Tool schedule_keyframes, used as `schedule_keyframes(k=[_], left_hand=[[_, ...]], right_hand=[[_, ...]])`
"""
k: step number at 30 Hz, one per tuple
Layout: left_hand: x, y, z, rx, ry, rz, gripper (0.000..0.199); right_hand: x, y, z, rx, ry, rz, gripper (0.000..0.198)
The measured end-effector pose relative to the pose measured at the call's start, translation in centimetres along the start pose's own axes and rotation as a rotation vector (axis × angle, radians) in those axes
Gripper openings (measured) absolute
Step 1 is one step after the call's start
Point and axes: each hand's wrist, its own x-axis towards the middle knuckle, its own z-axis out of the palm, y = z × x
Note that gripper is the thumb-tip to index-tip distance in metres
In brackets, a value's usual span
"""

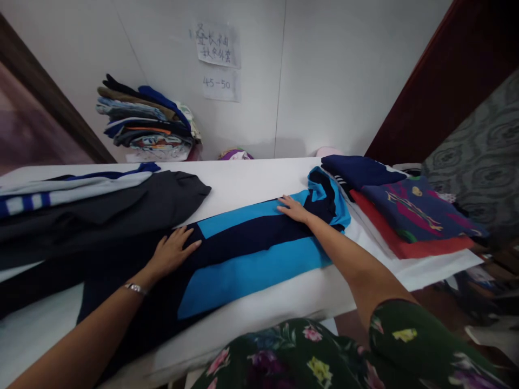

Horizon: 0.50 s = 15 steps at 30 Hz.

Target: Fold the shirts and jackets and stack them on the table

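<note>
Smoothing of a blue and navy striped knit garment (247, 254) is shown on a long white padded table (251, 178), where it lies flat across the middle, collar end toward the right. The step is judged best done with both palms kept flat and pressure spread outward, so that no crease is trapped. The left hand (172, 251) is laid open on the navy part, grasping nothing; the right hand (292, 208) is pressed open near the collar. A dark grey cloth (121, 210) overlaps the garment's left end, so its hem is hidden. The handwritten paper notes (218, 46) on the wall are hard to make out.
</note>
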Motion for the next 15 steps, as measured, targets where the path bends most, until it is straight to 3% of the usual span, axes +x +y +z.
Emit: schedule_keyframes(k=[4, 8, 11, 15], left_hand=[[-1.6, 1.3, -1.7, -0.207, 0.148, 0.001, 0.069], [-6.2, 3.6, -2.4, -0.255, 0.229, 0.128, 0.054], [-9.7, 4.7, -1.3, -0.195, 0.228, 0.204, 0.048], [-11.6, 4.5, 0.8, -0.13, 0.281, 0.177, 0.052]], right_hand=[[-5.6, -1.5, 0.1, 0.083, 0.028, -0.135, 0.06], [-12.7, -2.9, 1.6, 0.004, 0.072, -0.258, 0.052], [-16.2, -2.7, 3.4, -0.138, 0.124, -0.267, 0.051], [-17.2, -1.7, 5.4, -0.28, 0.168, -0.247, 0.049]])
